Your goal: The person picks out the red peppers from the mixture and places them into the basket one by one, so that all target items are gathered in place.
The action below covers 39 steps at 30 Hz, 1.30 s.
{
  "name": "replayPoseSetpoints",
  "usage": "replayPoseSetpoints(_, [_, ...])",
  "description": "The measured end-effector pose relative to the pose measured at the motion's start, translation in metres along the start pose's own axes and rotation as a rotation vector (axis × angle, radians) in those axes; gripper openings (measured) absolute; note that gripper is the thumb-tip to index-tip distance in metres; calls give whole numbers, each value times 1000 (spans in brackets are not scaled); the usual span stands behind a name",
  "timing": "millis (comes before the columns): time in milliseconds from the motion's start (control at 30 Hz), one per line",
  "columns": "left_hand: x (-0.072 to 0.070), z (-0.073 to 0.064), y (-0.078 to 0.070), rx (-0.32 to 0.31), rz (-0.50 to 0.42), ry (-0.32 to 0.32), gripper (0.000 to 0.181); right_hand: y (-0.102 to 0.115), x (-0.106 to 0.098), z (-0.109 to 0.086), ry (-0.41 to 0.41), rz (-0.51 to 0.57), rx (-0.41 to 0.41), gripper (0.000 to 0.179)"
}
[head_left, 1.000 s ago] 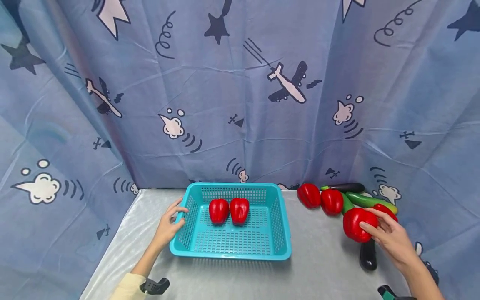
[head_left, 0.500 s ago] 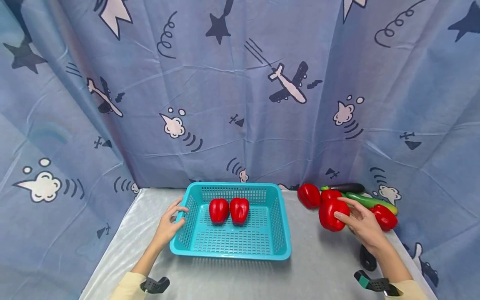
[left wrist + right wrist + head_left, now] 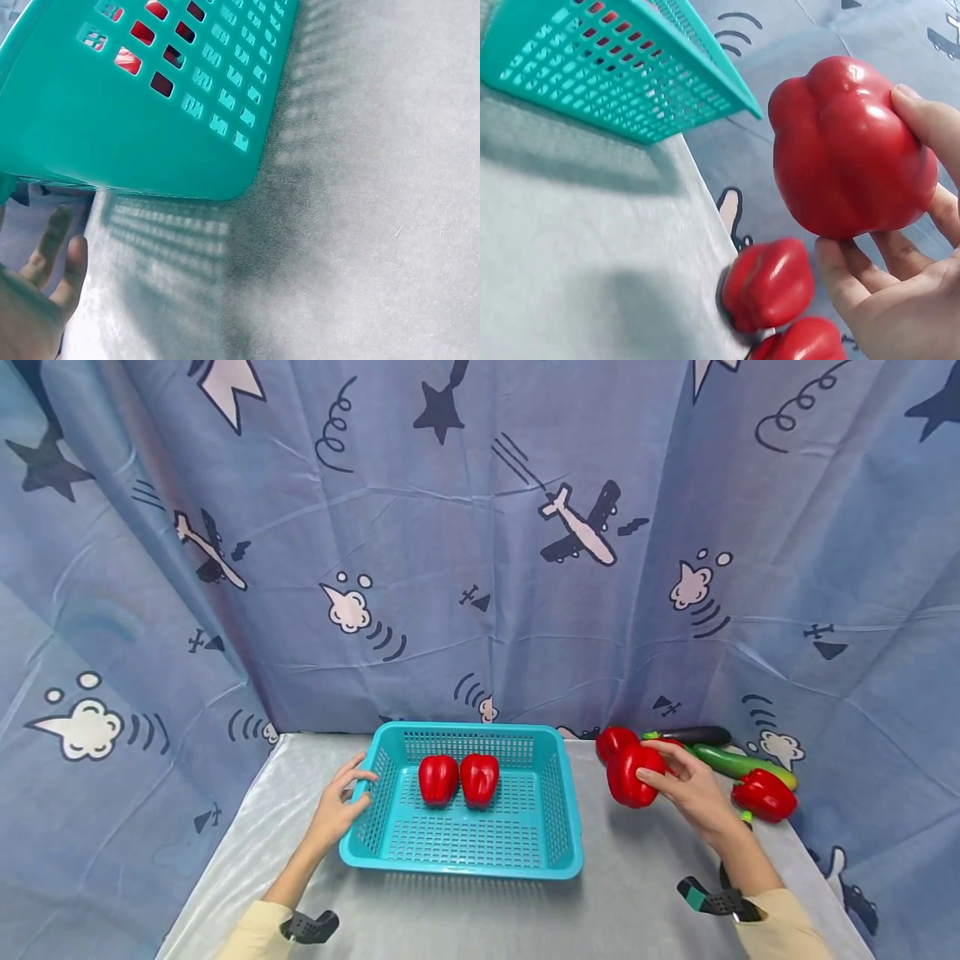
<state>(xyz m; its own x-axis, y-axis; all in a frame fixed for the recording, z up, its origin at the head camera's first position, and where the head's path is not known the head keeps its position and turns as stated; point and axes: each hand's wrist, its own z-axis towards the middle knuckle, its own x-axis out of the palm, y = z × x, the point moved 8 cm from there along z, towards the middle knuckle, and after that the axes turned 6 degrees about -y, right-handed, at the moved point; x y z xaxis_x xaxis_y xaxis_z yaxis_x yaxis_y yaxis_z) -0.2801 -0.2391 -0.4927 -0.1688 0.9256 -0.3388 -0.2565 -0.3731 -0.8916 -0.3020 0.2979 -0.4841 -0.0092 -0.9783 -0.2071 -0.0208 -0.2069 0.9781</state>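
My right hand (image 3: 693, 789) grips a red bell pepper (image 3: 632, 776) above the table, right of the turquoise basket (image 3: 465, 869). In the right wrist view, thumb and fingers close around the held bell pepper (image 3: 847, 150), clear of the tabletop. My left hand (image 3: 335, 806) is at the basket's left rim, with its index finger curled over the edge and the thumb beside it. Two red bell peppers, a left one (image 3: 438, 780) and a right one (image 3: 478, 780), lie side by side inside the basket. The left wrist view shows other left fingers (image 3: 71, 274) off the basket wall.
Behind the held pepper lies another red bell pepper (image 3: 617, 741), with one more partly hidden by my hand. Farther right are an eggplant (image 3: 693, 735), a green zucchini (image 3: 731, 762) and a red bell pepper (image 3: 765, 796). A patterned blue curtain (image 3: 480, 568) hangs behind the table.
My right hand has carried the bell pepper leftward and slightly away from me, toward the basket, off the vegetables at right. The left hand and basket stay in place.
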Motion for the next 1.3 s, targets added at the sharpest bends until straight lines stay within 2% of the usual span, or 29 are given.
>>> replayPoseSetpoints(200, [0, 1, 4, 18, 1, -3, 27, 15, 22, 11, 15, -5, -39, 65])
replayPoseSetpoints(467, [2, 5, 35, 18, 6, -16, 29, 29, 47, 27, 44, -8, -91, 66])
replayPoseSetpoints(600, [2, 6, 39, 20, 2, -12, 30, 33, 61, 36, 70, -1, -109, 64])
replayPoseSetpoints(900, [2, 7, 40, 25, 9, -8, 30, 39, 93, 51, 82, 24, -173, 61])
replayPoseSetpoints(1133, [1, 5, 39, 29, 0, -12, 29, 44, 119, 53, 78, 18, -181, 59])
replayPoseSetpoints(1300, [1, 2, 13, 32, -14, -15, 27, 43, 138, 53, 67, 13, -173, 60])
